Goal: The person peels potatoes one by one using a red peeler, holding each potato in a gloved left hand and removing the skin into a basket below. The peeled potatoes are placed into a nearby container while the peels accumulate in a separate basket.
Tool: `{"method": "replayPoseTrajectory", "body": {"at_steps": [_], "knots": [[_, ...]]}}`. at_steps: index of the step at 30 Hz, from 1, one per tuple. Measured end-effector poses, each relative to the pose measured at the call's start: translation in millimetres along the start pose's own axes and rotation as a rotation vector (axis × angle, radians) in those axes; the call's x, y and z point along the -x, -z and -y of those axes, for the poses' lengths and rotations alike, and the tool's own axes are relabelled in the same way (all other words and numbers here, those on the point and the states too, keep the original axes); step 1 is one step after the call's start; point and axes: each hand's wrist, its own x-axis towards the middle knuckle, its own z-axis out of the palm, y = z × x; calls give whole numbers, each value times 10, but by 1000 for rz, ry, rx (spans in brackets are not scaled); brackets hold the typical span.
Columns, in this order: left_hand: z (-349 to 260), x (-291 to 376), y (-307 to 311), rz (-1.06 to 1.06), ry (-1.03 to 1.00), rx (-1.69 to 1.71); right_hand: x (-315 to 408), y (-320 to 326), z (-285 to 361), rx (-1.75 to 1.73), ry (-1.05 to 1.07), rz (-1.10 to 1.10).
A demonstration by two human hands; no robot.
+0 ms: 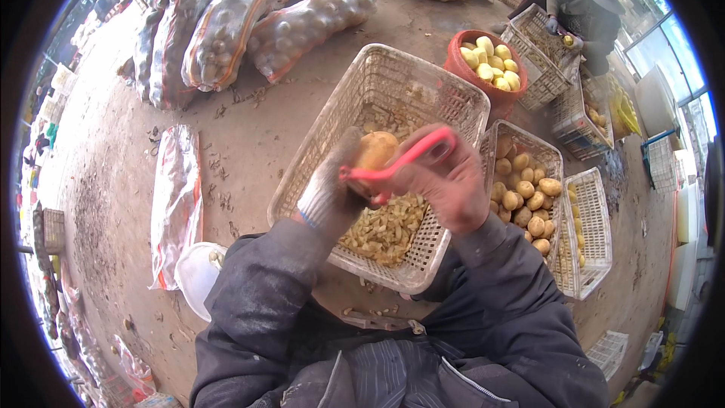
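My left hand point(334, 181), in a knitted work glove, holds an unpeeled potato point(378, 149) over a plastic crate point(382, 277). Bare, my right hand point(453, 187) grips a red-handled peeler point(422, 150), which lies across the lower side of the potato. The peeler's blade cannot be made out. Potato peelings point(388, 232) cover the near part of the crate's bottom, with more scraps at its far end. To the right of the big crate, a crate of unpeeled potatoes point(525, 188) stands close by.
Behind that crate is a red mesh sack point(493, 102) of peeled potatoes. Another crate point(597, 238) stands at the right. Filled mesh sacks point(314, 22) lie on the far floor. At the left are an empty sack point(177, 198) and a white bucket point(198, 277). A co-worker point(589, 17) sits at the upper right.
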Motion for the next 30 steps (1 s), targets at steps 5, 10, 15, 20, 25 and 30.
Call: {"method": "replayPoseTrajectory", "body": {"at_steps": [5, 10, 15, 20, 25, 30], "knots": [[-72, 43, -173, -64, 32, -40, -88, 224, -81, -203, -190, -37], [-87, 73, -257, -100, 5, -84, -143, 339, -210, -300, -277, -65], [-105, 225, -169, -92, -19, -104, -297, 707, -255, -260, -190, -166], [-204, 204, 43, -25, -26, -58, -437, 1040, -376, 248, -100, -411], [-215, 207, 68, 56, -28, -4, -317, 507, -75, 81, 121, -310], [-144, 226, -61, -77, -35, -9, 26, -106, -176, -68, -69, 30]]}}
